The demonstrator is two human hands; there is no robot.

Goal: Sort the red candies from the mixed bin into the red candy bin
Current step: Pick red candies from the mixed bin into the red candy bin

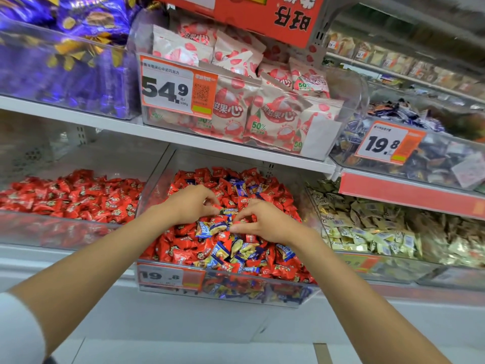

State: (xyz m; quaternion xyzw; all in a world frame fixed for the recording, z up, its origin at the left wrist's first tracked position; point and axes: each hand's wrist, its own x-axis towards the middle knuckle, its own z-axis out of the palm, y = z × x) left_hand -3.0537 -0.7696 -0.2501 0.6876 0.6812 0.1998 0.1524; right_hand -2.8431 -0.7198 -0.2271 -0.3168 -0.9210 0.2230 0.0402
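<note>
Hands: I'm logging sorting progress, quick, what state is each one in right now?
Left hand: closed, pinching a red candy in the mixed bin.
Right hand: closed, pinching a second red candy.

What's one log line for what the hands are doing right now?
step: picking | left hand, right hand: pinch red candies | where: mixed bin | red candy bin: adjacent, left

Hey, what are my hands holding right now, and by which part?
The left hand and right hand each seem to pinch a red candy; which part of the wrapper is hidden.
</note>
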